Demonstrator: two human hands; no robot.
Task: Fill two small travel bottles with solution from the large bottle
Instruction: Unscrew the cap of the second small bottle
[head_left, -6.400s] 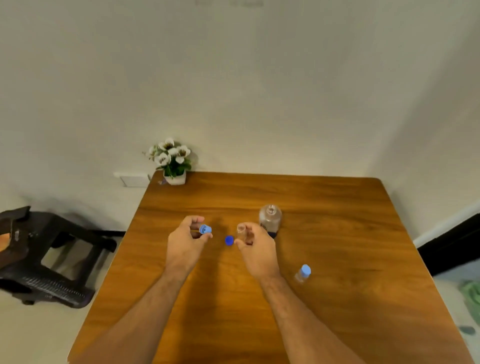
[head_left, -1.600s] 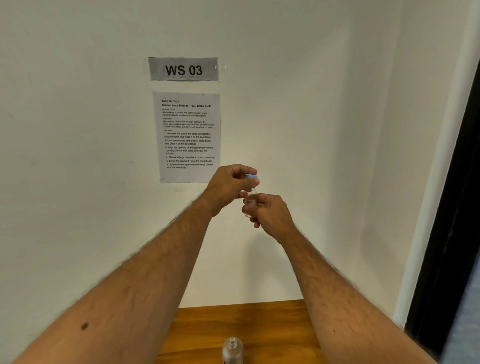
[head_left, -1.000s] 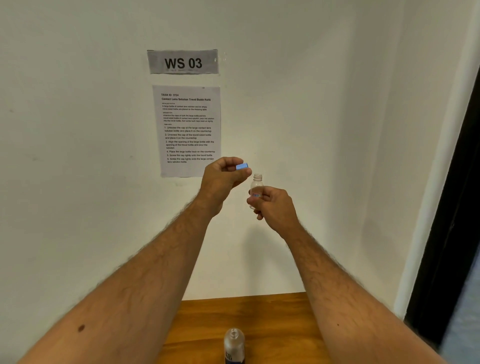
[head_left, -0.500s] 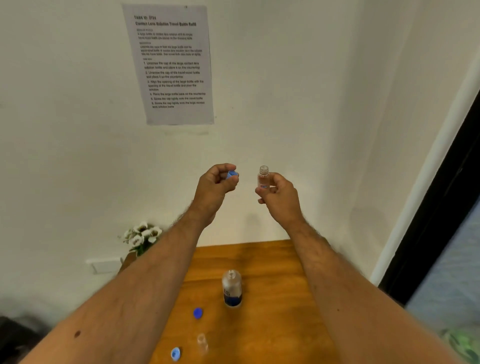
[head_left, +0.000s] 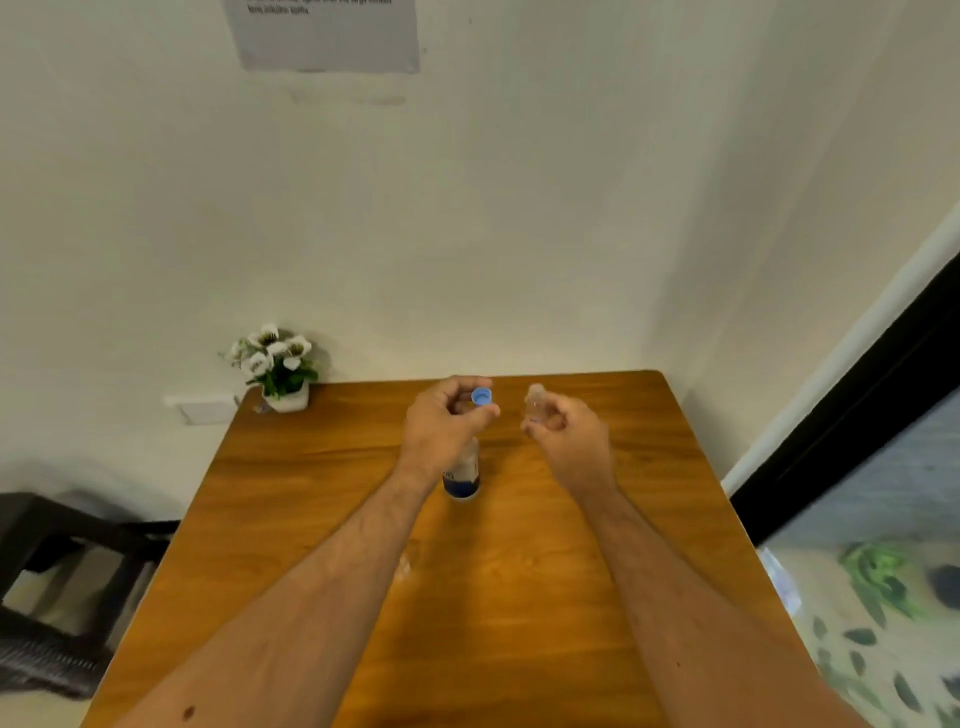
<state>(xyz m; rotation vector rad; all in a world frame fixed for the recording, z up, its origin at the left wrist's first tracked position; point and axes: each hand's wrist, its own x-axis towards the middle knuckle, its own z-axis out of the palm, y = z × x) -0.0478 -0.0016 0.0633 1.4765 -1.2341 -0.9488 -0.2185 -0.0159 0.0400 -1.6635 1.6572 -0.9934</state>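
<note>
My left hand (head_left: 441, 426) pinches a small light-blue cap (head_left: 481, 397) between thumb and fingers, above the table. My right hand (head_left: 569, 441) holds an uncapped clear travel bottle (head_left: 535, 402) upright, a short gap to the right of the cap. The large bottle (head_left: 462, 475), clear with a dark blue base, stands on the wooden table (head_left: 545, 597) just below my left hand, which hides its top. A second small clear bottle (head_left: 404, 564) shows faintly beside my left forearm, mostly hidden.
A white pot of white flowers (head_left: 278, 371) stands at the table's far left corner against the wall. A dark chair (head_left: 57, 587) is left of the table. A paper sheet (head_left: 327, 34) hangs on the wall. A dark door frame (head_left: 857, 415) runs along the right.
The view has tilted down from the wall to the table. Both hands came down with cap and bottle, which stay apart. My left arm now covers the loose caps on the table.
</note>
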